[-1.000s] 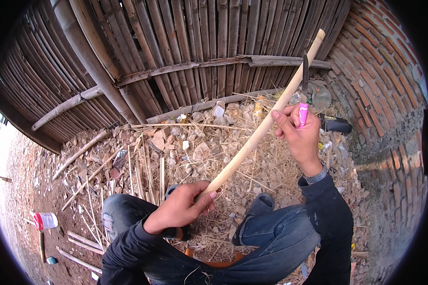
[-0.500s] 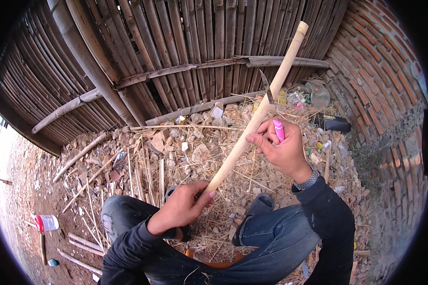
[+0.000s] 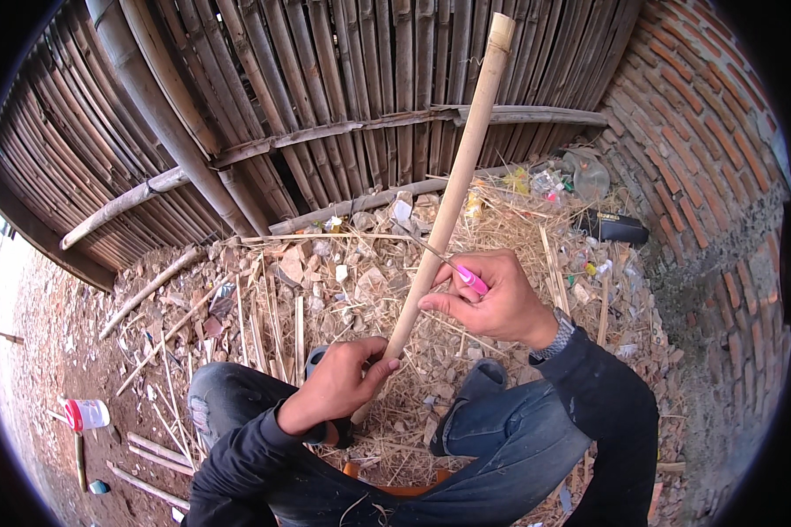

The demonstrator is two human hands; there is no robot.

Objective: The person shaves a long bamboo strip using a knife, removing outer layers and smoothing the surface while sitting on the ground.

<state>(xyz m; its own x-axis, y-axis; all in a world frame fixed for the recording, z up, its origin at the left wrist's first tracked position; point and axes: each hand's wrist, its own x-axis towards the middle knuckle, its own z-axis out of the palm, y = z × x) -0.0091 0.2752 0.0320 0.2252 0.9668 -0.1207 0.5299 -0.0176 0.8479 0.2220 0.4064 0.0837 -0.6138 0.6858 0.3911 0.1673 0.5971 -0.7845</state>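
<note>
Since the earlier frame, our stick (image 3: 457,184) has swung leftward and steeper, and our right hand with the knife (image 3: 472,280) has come down along it. Nearest our body, between our knees, our left hand (image 3: 347,373) is wrapped round the stick's lower part; we cannot tell whether its bottom end touches the ground. Just beyond, our right hand (image 3: 505,294) grips the pink handle from the stick's right side, thumb against the wood. From there the stick lies immediately to the left, its long axis running away from us and leaning right, while the thin blade crosses it slantwise. Past these lie rubble (image 3: 371,281) and straw, then a black case (image 3: 620,227) near the brick wall (image 3: 703,158), and the bamboo fence (image 3: 369,53) behind the stick's far end.
</note>
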